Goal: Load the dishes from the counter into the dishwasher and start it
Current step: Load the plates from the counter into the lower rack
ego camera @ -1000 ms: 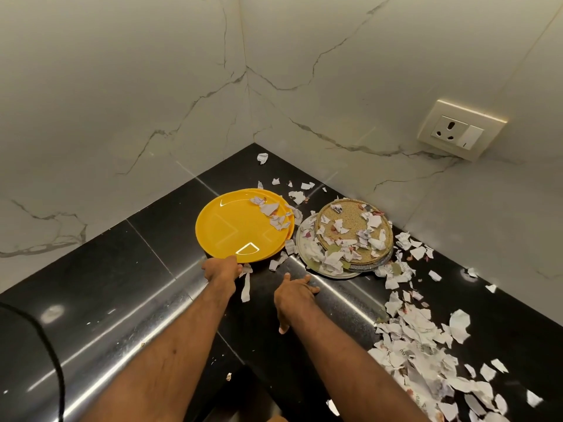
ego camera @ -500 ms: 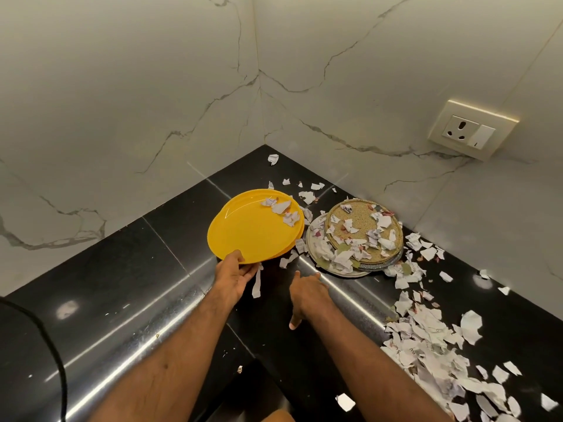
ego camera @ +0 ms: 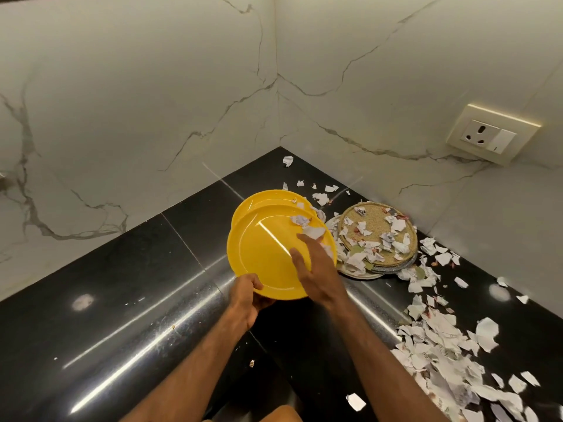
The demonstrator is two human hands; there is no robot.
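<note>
Two round yellow plastic plates are in play. The upper yellow plate (ego camera: 265,257) is tilted up off the table. The left hand (ego camera: 246,295) grips its near rim, thumb on top and fingers curled beneath. The lower yellow plate (ego camera: 268,197) peeks out just behind it; whether it lies flat I cannot tell. The right hand (ego camera: 316,269) lies across the right part of the upper yellow plate, fingers straight and grasping nothing. Its tips are at the torn white paper scraps (ego camera: 301,222) on that plate's far right.

This looks like the very start: clearing a dish before loading, with no dishwasher in view. The next move probably calls for brushing the scraps off the far rim while the left hand holds the tilt steady.

The polished black stone table (ego camera: 122,284) glares along its rounded front edge. Just right of the upper yellow plate sits a stack of round woven-topped mats (ego camera: 377,236), littered with paper. Farther right and nearer, a loose paper heap (ego camera: 441,354) spreads. Behind the plate, white veined marble walls (ego camera: 152,102) meet in a corner. A cream wall socket (ego camera: 490,135) is up to its right.
</note>
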